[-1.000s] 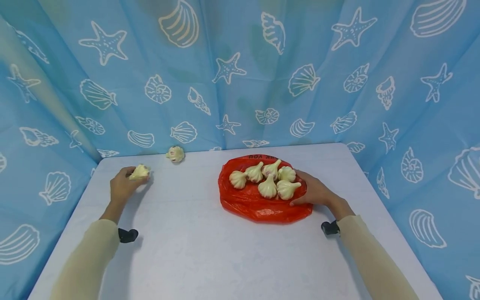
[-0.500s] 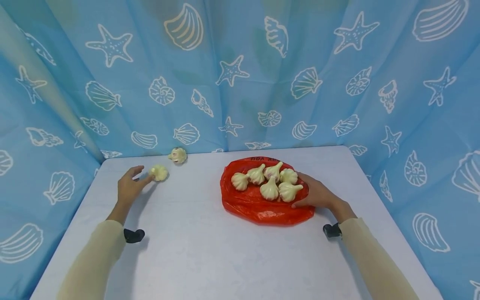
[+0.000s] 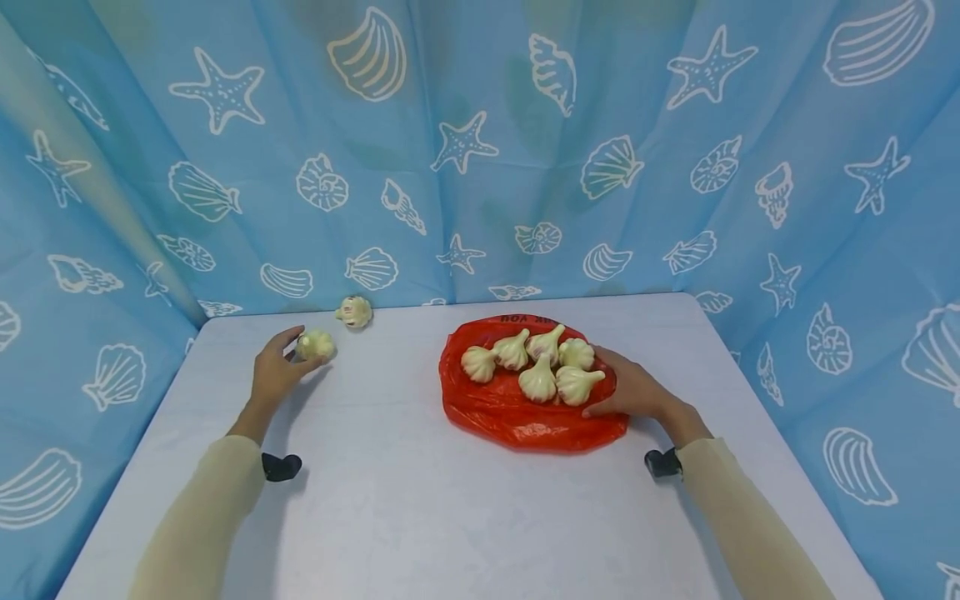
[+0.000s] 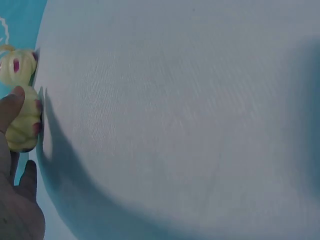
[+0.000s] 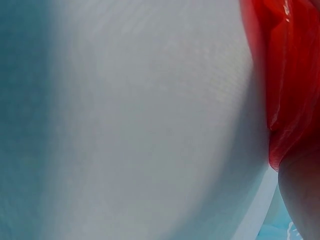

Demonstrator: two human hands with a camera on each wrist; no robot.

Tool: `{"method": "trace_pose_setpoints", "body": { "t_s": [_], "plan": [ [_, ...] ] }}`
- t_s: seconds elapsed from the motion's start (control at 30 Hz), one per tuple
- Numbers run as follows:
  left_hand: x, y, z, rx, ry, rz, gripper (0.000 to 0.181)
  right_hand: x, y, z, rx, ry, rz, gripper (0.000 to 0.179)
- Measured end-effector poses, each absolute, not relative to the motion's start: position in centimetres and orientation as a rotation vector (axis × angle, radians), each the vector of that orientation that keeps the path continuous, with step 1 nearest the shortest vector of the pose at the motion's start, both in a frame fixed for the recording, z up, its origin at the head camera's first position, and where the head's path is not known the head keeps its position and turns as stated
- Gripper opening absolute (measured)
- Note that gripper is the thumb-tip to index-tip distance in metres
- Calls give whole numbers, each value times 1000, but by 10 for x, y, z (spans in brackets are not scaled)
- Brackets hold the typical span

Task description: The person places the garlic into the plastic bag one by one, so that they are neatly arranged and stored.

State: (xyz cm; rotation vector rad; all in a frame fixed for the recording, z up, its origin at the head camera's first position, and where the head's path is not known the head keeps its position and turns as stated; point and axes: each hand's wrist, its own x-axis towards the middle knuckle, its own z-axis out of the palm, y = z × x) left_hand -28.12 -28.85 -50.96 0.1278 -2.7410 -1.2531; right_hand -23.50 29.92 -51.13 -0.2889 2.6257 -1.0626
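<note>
In the head view, my left hand [image 3: 277, 371] is at the far left of the table, its thumb and fingers around a pale garlic bulb [image 3: 316, 345]. The left wrist view shows the thumb lying on that bulb [image 4: 24, 122]. Just behind it rests a second garlic bulb [image 3: 355, 312]. My right hand [image 3: 637, 387] holds the right side of a red plastic bag [image 3: 525, 429], thumb in front; the other fingers are mostly hidden. Several garlic bulbs [image 3: 537, 379] sit in the bag's open top. In the right wrist view, only the red bag's side [image 5: 292, 75] and part of the hand show.
A white cloth-covered table [image 3: 465, 517] lies beneath everything. Blue curtains [image 3: 480, 192] with white shell and starfish prints enclose its back and sides. A black wrist strap piece [image 3: 281, 467] sticks out from the left sleeve.
My left hand set the garlic bulb down farther right and drew its fingers off it, then moved back around the bulb. The right hand and the bag stay put.
</note>
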Motion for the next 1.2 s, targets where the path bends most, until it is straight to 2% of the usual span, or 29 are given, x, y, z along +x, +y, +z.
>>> {"method": "trace_pose_setpoints", "body": {
  "t_s": [0.73, 1.2],
  "plan": [
    [-286, -279, -519, 183, -2651, -1235, 70, -238, 302, -515, -294, 2613, -1087, 121],
    [-285, -266, -503, 0, -2566, -1162, 64, -239, 301, -516, -296, 2617, -1086, 121]
  ]
}}
